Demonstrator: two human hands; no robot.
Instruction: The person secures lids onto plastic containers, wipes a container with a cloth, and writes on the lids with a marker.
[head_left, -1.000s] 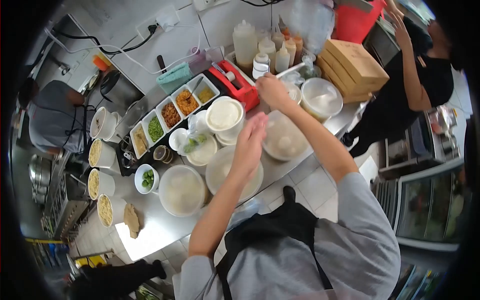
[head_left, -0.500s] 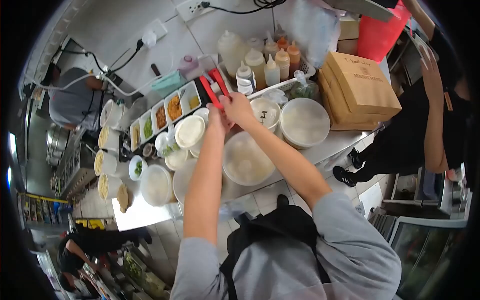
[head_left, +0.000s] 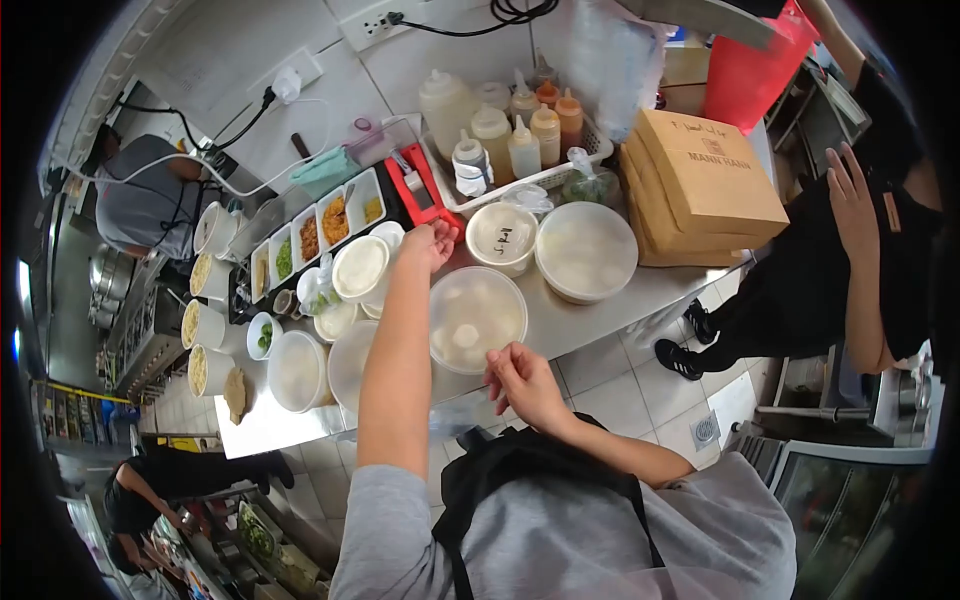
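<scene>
My left hand (head_left: 430, 245) reaches over the steel counter (head_left: 620, 300), and its curled fingers touch the near end of a red tool (head_left: 420, 190). Whether they grip it is hidden. To the hand's left stands a white lidded tub (head_left: 360, 268). My right hand (head_left: 525, 385) is drawn back at the counter's front edge, fingers loose and holding nothing. It hovers just below a round lidded container with pale pieces inside (head_left: 477, 318). Two more lidded tubs (head_left: 503, 235) (head_left: 585, 250) stand behind that.
Squeeze bottles in a white basket (head_left: 510, 130) line the back wall. Stacked cardboard boxes (head_left: 700, 180) sit at the right. A compartment tray of toppings (head_left: 310, 230) and cups of noodles (head_left: 205, 325) are at the left. A person in black (head_left: 860, 240) stands right of the counter.
My right hand has left the red tool and pulled back to the counter's front edge. My left hand stays by the tool's near end. The view has shifted slightly.
</scene>
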